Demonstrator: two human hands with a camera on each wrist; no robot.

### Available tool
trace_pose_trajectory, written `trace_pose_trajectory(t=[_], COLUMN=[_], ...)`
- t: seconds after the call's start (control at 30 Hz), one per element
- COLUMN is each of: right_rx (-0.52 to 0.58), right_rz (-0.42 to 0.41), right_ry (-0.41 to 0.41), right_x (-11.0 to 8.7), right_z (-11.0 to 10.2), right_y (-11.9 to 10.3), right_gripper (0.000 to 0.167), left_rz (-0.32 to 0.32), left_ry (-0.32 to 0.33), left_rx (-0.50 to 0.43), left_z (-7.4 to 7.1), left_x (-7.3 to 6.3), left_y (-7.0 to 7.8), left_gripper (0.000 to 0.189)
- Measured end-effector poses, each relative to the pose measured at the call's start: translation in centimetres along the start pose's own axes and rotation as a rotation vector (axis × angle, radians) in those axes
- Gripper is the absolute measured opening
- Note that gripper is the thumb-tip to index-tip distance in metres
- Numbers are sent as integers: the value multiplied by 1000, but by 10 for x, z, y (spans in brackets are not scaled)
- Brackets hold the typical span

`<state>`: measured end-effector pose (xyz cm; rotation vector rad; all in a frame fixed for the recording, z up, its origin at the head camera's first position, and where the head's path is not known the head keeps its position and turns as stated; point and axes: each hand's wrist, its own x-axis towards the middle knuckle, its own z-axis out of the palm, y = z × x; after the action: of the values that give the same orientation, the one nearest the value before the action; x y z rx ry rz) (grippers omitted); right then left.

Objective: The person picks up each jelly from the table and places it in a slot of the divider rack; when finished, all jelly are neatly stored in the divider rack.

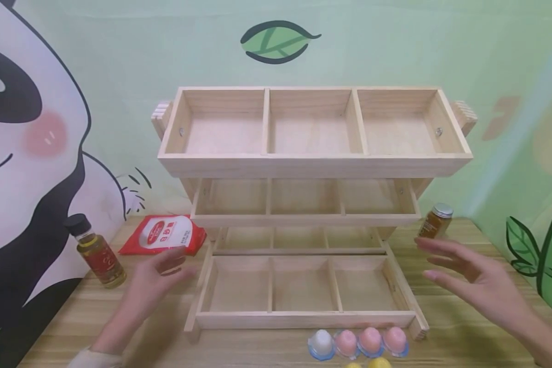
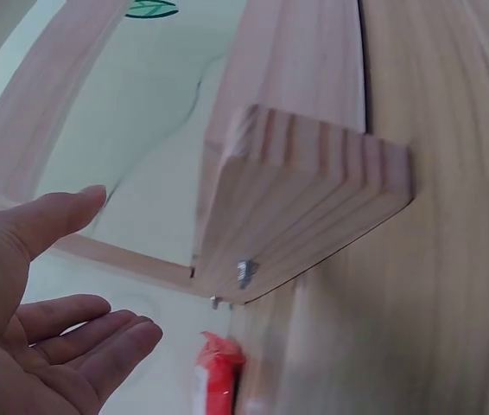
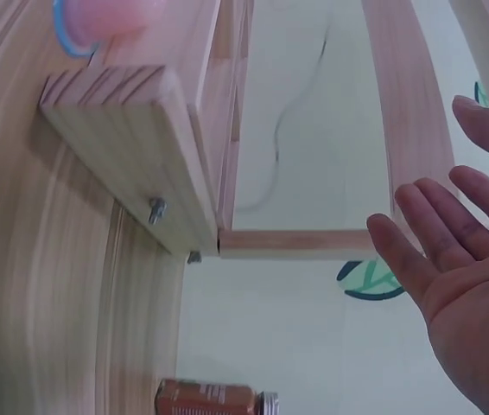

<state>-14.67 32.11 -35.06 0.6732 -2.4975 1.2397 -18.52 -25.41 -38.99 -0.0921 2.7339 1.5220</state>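
A tiered wooden rack (image 1: 313, 166) of stacked trays, each divided into three compartments, stands in the middle of the table. My left hand (image 1: 149, 286) hovers to the left of its lower trays, fingers apart and holding nothing. On the other side my right hand (image 1: 480, 281) is raised with thumb and fingers spread, also holding nothing. Both wrist views show the hands away from the wood, beside the rack's base ends (image 2: 305, 199). Behind the right hand is a small brown jar (image 1: 436, 222) with a silver lid; it lies low in the right wrist view.
A dark-capped oil bottle (image 1: 98, 255) and a red-and-white packet (image 1: 165, 234) are at the left. Several small cups in blue-rimmed clear packs, one white (image 1: 323, 342) and others pink (image 1: 370, 340), sit before the rack. Yellow tops (image 1: 379, 363) show at the bottom edge.
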Motion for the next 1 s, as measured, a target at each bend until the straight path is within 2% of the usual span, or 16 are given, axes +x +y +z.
trace_pose_trajectory(t=[0.2,0.33,0.43,0.67,0.87,1.0], right_rx=[28,60,92,161,232,252], right_rz=[-19,-55,-78,-85,-156,-150], right_ry=[-20,-28,-41,-87,-110,-150], right_x=[2,6,10,14,18,20], right_z=[6,12,18,36,53,61], right_y=[-9,-14,-16,-17,-19,-21], right_gripper=[56,54,52,44,44,43], left_rz=[-8,-19,-2,28,7,4], left_ry=[-15,-17,-16,-14,-12,-14], left_rx=[-25,-43,-52,-17,-10,-14], left_z=[10,16,20,24,28,31], left_x=[5,3,2,2,1,2], left_y=[-7,-9,-8,-8,-8,-8], left_gripper=[85,84,80,72,66,64])
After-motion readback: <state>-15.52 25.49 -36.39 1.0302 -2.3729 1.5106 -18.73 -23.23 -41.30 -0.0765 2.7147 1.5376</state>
